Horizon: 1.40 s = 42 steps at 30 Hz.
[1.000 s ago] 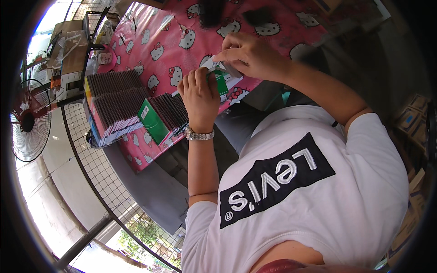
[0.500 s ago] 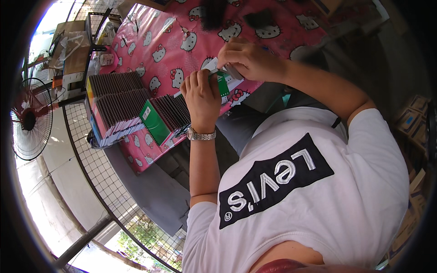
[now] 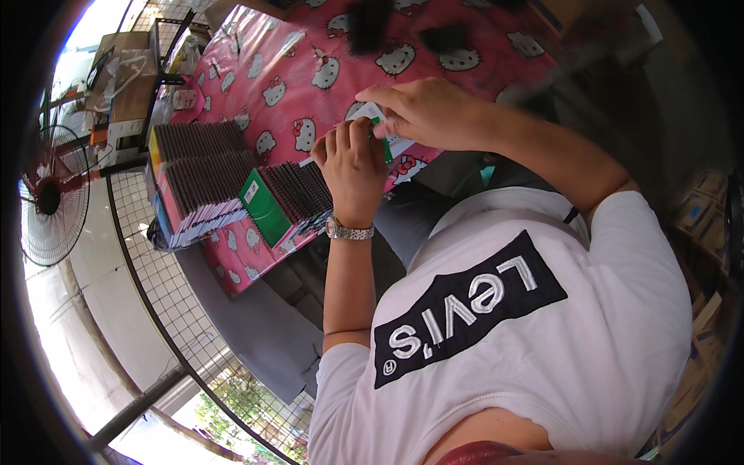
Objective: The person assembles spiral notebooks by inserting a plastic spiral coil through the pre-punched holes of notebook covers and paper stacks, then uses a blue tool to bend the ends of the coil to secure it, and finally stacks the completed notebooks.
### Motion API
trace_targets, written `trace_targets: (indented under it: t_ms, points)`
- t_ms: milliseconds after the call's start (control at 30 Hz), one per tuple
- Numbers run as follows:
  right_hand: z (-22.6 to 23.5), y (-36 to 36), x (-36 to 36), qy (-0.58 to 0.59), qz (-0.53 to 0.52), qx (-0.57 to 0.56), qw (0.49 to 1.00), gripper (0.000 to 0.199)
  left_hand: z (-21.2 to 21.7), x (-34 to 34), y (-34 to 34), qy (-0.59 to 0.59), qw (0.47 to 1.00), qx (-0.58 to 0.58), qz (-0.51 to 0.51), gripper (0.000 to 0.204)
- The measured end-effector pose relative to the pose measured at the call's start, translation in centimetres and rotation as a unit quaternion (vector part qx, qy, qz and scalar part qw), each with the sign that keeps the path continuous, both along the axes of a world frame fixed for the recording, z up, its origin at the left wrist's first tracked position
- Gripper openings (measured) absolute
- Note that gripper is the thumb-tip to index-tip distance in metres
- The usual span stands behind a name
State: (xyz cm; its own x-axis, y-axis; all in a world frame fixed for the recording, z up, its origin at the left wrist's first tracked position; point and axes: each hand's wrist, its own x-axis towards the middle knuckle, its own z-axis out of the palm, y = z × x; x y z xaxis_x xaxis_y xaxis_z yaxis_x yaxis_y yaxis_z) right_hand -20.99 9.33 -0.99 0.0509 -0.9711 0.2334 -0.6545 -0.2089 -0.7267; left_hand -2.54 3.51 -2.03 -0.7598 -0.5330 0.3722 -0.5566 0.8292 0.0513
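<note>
A green-covered notebook (image 3: pixel 388 150) lies at the table's near edge, mostly hidden beneath my hands, with a white sheet or label (image 3: pixel 367 111) by its far side. My left hand (image 3: pixel 349 167), with a metal watch at the wrist, curls its fingers over the notebook's left part and holds it. Just right of it, my right hand (image 3: pixel 438 115) hovers over the notebook with thumb and forefinger apart; nothing shows between them. Left of my left hand stands a row of spiral-bound notebooks (image 3: pixel 291 190) with a green front cover (image 3: pixel 265 208).
Another tall block of spiral notebooks (image 3: pixel 203 174) stands farther left on the pink patterned tablecloth (image 3: pixel 275 128). A fan (image 3: pixel 50 198) and wire mesh (image 3: pixel 159 248) are at the left. Dark blurred shapes (image 3: pixel 368 27) sit at the far side; cardboard boxes (image 3: pixel 701 205) are at the right.
My right hand has opened its pinch, and the greyish strip seen under its fingers no longer shows. My left hand has shifted slightly right.
</note>
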Motion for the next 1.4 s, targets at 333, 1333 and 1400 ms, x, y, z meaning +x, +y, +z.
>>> trace_targets:
  t_ms: [333, 1333, 1400]
  points:
    - [-12.7, -6.7, -9.1, 0.269, -0.3, 0.052, 0.914, 0.043, 0.0, 0.5, 0.2, 0.034, 0.998, -0.015, 0.048, 0.021]
    - [-0.6, -7.3, -4.1, -0.517, 0.354, 0.294, 0.722, 0.049, -0.8, 2.0, -1.5, 0.133, 0.984, 0.112, 0.05, 0.036]
    - [-0.5, -8.1, -3.9, -0.266, 0.309, 0.281, 0.869, 0.048, -0.4, 2.4, -1.5, 0.141, 0.98, 0.124, 0.058, 0.036]
